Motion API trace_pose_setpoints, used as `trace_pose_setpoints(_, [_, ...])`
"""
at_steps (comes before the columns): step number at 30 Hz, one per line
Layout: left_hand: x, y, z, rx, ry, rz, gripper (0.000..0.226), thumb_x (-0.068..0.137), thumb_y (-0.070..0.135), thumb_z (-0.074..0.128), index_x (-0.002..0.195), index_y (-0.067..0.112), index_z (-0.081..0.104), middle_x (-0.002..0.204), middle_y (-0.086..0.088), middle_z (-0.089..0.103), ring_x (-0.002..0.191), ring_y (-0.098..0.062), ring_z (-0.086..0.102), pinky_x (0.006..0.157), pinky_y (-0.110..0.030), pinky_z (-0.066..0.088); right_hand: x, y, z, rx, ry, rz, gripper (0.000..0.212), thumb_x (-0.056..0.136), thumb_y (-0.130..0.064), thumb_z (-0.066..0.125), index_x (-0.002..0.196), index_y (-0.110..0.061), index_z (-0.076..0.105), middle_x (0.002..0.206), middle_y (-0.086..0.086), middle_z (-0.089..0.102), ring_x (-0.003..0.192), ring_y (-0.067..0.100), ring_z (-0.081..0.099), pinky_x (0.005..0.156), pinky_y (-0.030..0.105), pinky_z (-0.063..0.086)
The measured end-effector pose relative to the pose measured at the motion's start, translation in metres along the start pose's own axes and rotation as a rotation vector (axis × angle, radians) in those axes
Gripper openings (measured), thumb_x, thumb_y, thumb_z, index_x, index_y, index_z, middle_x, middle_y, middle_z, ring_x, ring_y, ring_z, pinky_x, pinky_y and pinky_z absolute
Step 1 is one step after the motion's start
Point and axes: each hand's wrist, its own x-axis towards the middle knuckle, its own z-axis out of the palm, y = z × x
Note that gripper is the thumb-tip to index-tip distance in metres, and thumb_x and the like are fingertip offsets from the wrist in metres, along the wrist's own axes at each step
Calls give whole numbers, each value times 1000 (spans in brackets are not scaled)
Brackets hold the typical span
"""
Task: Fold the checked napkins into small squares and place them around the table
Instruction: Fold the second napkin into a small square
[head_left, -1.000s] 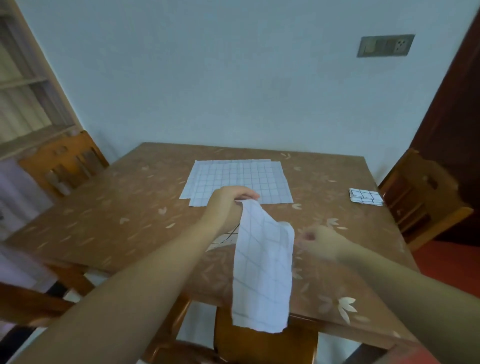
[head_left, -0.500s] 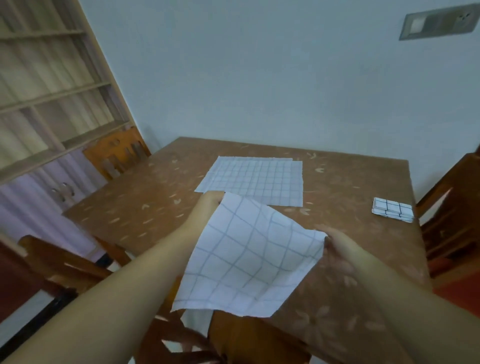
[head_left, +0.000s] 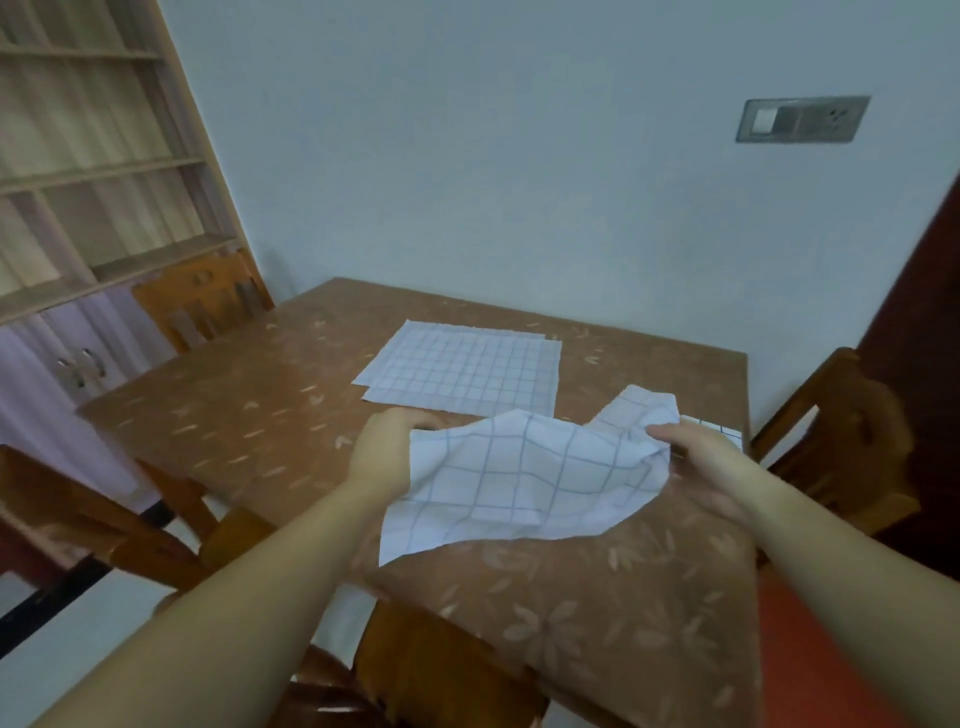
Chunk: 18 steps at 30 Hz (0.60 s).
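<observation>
A white checked napkin (head_left: 524, 478) hangs rumpled between both hands above the near part of the brown table (head_left: 249, 426). My left hand (head_left: 384, 452) grips its left edge. Its right corner is pinched by my right hand (head_left: 701, 457). Further back, flat checked napkins (head_left: 462, 369) lie spread and overlapping on the table. A small folded checked napkin (head_left: 719, 429) sits near the table's right edge, mostly hidden behind the held cloth and my right hand.
Wooden chairs stand at the left (head_left: 202, 306), at the right (head_left: 841, 441) and at the near side (head_left: 447, 670) of the table. A wooden shelf unit (head_left: 88, 171) fills the left wall. The table's far edge meets the pale wall.
The napkin went from hanging in my left hand to being held by both hands, spread out and carried right over the table. The view has shifted.
</observation>
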Motion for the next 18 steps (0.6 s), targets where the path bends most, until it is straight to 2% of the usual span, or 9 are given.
trace_pose_setpoints(2, [-8, 3, 1, -142, 56, -34, 27, 84, 5, 60, 82, 26, 76, 83, 20, 69, 79, 2, 62, 71, -9, 43, -12, 0, -8, -55, 68, -28, 36, 91, -9, 63, 125, 2, 60, 112, 22, 70, 89, 28, 70, 62, 30, 55])
trace_pose_setpoints(4, [-17, 7, 3, -359, 81, -65, 28, 86, 1, 57, 81, 19, 78, 83, 13, 73, 74, 7, 64, 62, -3, 43, -23, 0, -17, -82, 141, -54, 44, 88, -12, 68, 126, 7, 56, 108, 28, 67, 88, 32, 62, 67, 32, 52])
trace_pose_setpoints(5, [-21, 10, 3, -435, 79, -75, 26, 86, -2, 57, 82, 14, 78, 82, 9, 74, 72, 7, 65, 61, -4, 44, -28, -1, -21, -84, 162, -64, 48, 86, -14, 71, 127, 5, 56, 104, 26, 66, 90, 34, 60, 74, 36, 52])
trace_pose_setpoints(7, [-27, 16, 0, -561, 96, -99, 22, 85, -6, 58, 83, 6, 77, 76, 4, 75, 69, 2, 68, 61, -11, 49, -40, -4, -26, -82, 196, -86, 54, 83, -19, 76, 130, -2, 56, 113, 18, 69, 101, 36, 65, 92, 44, 53])
trace_pose_setpoints(8, [-30, 21, -2, -644, 105, -122, 21, 85, -9, 57, 84, 1, 75, 73, 4, 74, 66, 0, 69, 59, -12, 50, -44, -5, -29, -63, 208, -96, 62, 82, -20, 77, 136, -4, 49, 120, 15, 66, 108, 35, 65, 97, 47, 51])
trace_pose_setpoints(11, [-38, 33, -12, -733, 138, -169, 24, 85, -14, 52, 85, -2, 72, 69, 4, 72, 59, 1, 67, 54, -10, 49, -57, -15, -34, 71, 200, -108, 83, 84, -12, 74, 152, -19, 27, 125, 13, 61, 113, 30, 61, 100, 47, 48])
trace_pose_setpoints(14, [-42, 44, -22, -801, 173, -200, 24, 81, -17, 54, 81, 1, 70, 64, 6, 71, 57, -3, 67, 56, -13, 52, -66, -28, -37, 160, 144, -111, 68, 88, -3, 66, 147, -18, 37, 109, 10, 65, 97, 21, 64, 95, 42, 49])
trace_pose_setpoints(16, [-42, 48, -24, -770, 211, -201, 21, 78, -18, 60, 85, -2, 71, 75, 1, 69, 67, -11, 67, 66, -20, 54, -67, -33, -42, 150, 144, -123, 56, 88, -1, 65, 140, -14, 49, 102, 8, 66, 89, 18, 64, 96, 40, 50])
trace_pose_setpoints(18, [-45, 49, -23, -775, 217, -218, 19, 77, -16, 63, 90, -5, 72, 82, -4, 68, 75, -19, 65, 78, -31, 54, -67, -36, -50, 155, 140, -143, 49, 88, 1, 64, 134, -12, 56, 95, 7, 66, 83, 15, 64, 87, 35, 52])
